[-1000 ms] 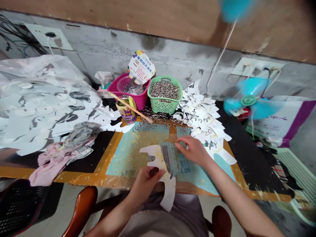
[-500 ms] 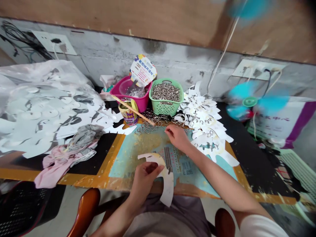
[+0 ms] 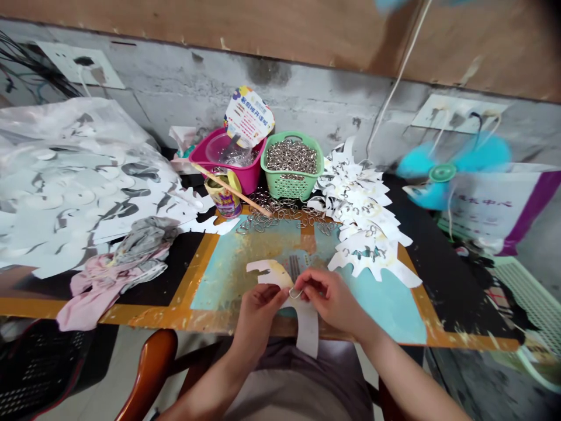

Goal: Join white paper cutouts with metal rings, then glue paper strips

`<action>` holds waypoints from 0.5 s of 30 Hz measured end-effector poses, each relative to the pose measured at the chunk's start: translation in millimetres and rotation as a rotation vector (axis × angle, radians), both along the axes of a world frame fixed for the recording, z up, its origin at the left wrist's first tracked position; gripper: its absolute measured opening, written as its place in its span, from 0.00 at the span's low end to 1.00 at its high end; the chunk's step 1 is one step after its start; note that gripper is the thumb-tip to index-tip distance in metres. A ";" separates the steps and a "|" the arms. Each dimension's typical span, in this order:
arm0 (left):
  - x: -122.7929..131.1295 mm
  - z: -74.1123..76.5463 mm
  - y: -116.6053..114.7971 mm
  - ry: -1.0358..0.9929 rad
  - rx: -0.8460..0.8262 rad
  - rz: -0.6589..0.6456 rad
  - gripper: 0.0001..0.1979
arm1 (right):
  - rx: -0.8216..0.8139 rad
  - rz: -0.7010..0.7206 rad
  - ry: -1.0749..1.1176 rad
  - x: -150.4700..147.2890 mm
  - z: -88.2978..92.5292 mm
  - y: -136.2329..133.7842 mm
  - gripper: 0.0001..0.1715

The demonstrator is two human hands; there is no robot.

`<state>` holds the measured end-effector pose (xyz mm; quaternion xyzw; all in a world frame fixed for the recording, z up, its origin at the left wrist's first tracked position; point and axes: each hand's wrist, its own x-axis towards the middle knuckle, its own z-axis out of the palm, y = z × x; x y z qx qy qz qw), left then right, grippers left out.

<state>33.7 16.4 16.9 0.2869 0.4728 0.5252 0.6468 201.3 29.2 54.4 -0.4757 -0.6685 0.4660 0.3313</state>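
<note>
My left hand [image 3: 258, 313] pinches a white curved cut-out piece [image 3: 308, 333] between thumb and fingers, over the table's front edge. A small metal ring [image 3: 296, 294] is pinched in the fingertips of my right hand [image 3: 333, 299], right against the cut-out piece and close to my left thumb. Whether the ring passes through the piece cannot be made out. Beyond my hands, loose metal rings [image 3: 284, 215] lie scattered in front of a green basket [image 3: 292, 186] filled with more of them. To the right spreads an overlapping pile of white cut-outs [image 3: 366, 228] with rings on them.
A pink basket [image 3: 249, 182], a tin [image 3: 228, 204] and a wooden stick [image 3: 236, 192] across it stand at the back. Left are white cut-outs in a plastic bag [image 3: 83, 193] and a crumpled cloth [image 3: 109, 272]. A blue-bladed fan [image 3: 442, 172] is at right.
My right hand has come back from the loose rings to the cut-out piece, and a ring now shows in its fingertips. My left hand keeps its hold on the piece.
</note>
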 end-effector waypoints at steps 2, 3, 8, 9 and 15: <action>1.2 2.8 -1.3 -0.010 -0.016 -0.018 0.14 | 0.043 0.028 -0.044 2.8 4.4 0.8 0.11; 1.7 4.3 -1.9 -0.016 -0.026 -0.023 0.14 | 0.059 0.039 -0.051 4.3 6.4 1.1 0.11; 4.6 10.3 -2.5 -0.040 -0.048 -0.035 0.15 | 0.139 0.048 -0.038 6.4 10.4 -0.8 0.10; 5.0 11.0 -2.5 -0.045 -0.055 -0.038 0.15 | 0.172 0.039 -0.057 5.4 10.1 -1.3 0.09; 3.7 10.4 -3.5 -0.076 -0.060 -0.014 0.14 | 0.359 -0.039 -0.163 -2.1 1.8 -2.8 0.06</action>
